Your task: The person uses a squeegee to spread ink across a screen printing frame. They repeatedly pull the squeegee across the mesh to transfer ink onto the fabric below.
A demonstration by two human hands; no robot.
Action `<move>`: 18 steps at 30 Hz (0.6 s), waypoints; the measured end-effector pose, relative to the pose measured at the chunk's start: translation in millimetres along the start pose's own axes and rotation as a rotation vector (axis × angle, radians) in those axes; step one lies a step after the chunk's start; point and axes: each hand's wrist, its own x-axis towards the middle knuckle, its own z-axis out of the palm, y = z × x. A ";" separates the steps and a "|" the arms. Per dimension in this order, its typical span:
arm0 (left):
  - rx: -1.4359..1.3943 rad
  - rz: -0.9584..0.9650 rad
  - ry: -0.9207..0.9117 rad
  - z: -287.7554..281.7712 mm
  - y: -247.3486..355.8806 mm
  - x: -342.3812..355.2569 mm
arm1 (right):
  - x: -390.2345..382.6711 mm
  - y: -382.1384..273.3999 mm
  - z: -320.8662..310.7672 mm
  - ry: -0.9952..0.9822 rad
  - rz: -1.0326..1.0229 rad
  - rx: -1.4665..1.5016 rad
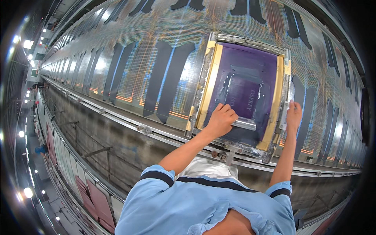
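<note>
A screen-printing frame [286, 78] with a purple mesh [266, 55] and tan tape along its sides lies on the long printing table in front of me. My left hand [222, 118] is closed over the left end of a squeegee [246, 124], whose silver bar rests low on the mesh. Wet-looking, glossy ink surrounds the lettered patch in the middle of the mesh. At the frame's right side, my right hand [293, 115] has its fingers closed on the frame's edge. The squeegee's left end is hidden under my left hand.
Dark fabric pieces [157, 78] lie in rows along the table, on both sides of the frame. A metal rail [117, 114] with clamps [223, 155] runs along the near edge. Reddish panels [100, 199] stand on a rack behind me at the lower left.
</note>
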 end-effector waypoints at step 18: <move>0.132 0.037 -0.009 -198.8 -229.2 -184.2 | -171.6 -181.5 271.7 0.025 -0.064 0.183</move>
